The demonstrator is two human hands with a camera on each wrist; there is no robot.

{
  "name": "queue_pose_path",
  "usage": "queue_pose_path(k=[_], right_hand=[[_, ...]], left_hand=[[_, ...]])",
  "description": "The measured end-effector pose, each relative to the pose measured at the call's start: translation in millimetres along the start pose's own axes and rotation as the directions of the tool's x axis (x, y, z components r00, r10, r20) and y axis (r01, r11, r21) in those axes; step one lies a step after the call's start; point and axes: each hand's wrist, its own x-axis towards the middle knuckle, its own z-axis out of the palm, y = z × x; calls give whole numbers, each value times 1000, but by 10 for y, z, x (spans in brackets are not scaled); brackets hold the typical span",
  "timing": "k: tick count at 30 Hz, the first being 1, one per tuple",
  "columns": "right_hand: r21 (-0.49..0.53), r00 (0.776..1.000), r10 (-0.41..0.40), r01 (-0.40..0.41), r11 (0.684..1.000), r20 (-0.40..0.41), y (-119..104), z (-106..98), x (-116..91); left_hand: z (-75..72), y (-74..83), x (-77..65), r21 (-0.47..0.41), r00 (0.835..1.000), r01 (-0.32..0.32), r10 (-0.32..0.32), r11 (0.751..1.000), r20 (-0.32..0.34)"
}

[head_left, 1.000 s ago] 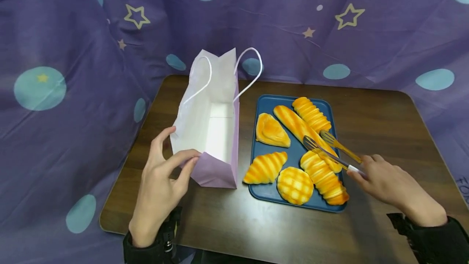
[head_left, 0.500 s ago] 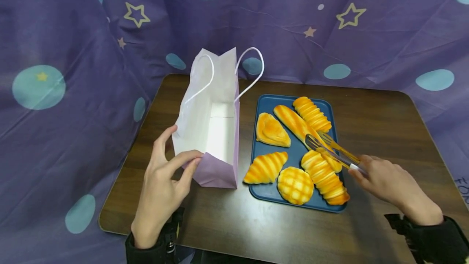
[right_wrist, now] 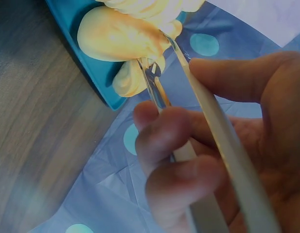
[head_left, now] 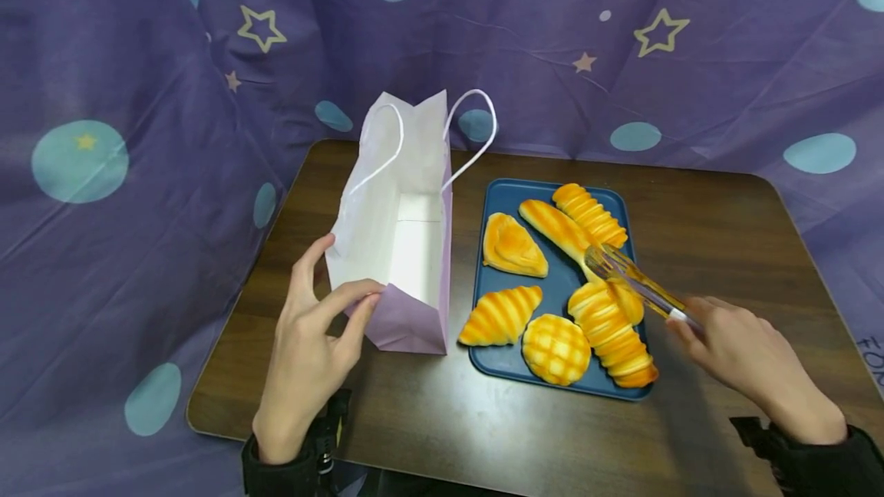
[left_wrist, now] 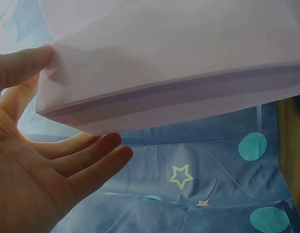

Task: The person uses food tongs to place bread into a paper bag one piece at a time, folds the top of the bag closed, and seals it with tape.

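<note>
With thumb and index finger my left hand (head_left: 304, 359) pinches the near rim of a lilac paper bag (head_left: 407, 328), which stands upright with its white inside showing. The left wrist view has the bag's outer side (left_wrist: 179, 53) close up, the other fingers below it. My right hand (head_left: 749, 355) grips metal serving tongs (head_left: 649, 290). Their tips press together across a long baguette-shaped bread (head_left: 552, 228) on the blue tray (head_left: 555, 290). From the right wrist, the tongs' arms (right_wrist: 227, 150) lie between thumb and curled fingers, tips at the bread (right_wrist: 115, 34).
Around the baguette lie a ridged roll (head_left: 590, 213), a folded pastry (head_left: 512, 245), a croissant (head_left: 500, 317), a round checkered bun (head_left: 555, 350) and another ridged roll (head_left: 615, 336). Two white cord handles (head_left: 492, 121) rise from the bag. A purple patterned cloth (head_left: 539, 60) hangs behind the table (head_left: 725, 251).
The tongs' tips have come together over the long bread and shifted slightly right. That bread has moved a little. My left hand and the bag stay almost still.
</note>
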Motion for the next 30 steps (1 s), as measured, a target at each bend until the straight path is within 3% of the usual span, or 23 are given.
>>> queue_pose_path(k=[12, 20, 24, 30], right_hand=[[96, 996, 34, -26, 995, -83, 19, -209, -108], [126, 975, 77, -52, 991, -207, -79, -370, -202], [225, 972, 129, -84, 971, -195, -194, -445, -237], [422, 956, 236, -142, 895, -177, -432, -559, -299]], left_hand=[[21, 10, 2, 4, 1000, 1, -1, 1000, -15], [31, 5, -4, 1, 1000, -2, 2, 1000, -18], [38, 19, -5, 5, 1000, -8, 8, 1000, -27], [47, 20, -8, 16, 999, -22, 23, 1000, -31]])
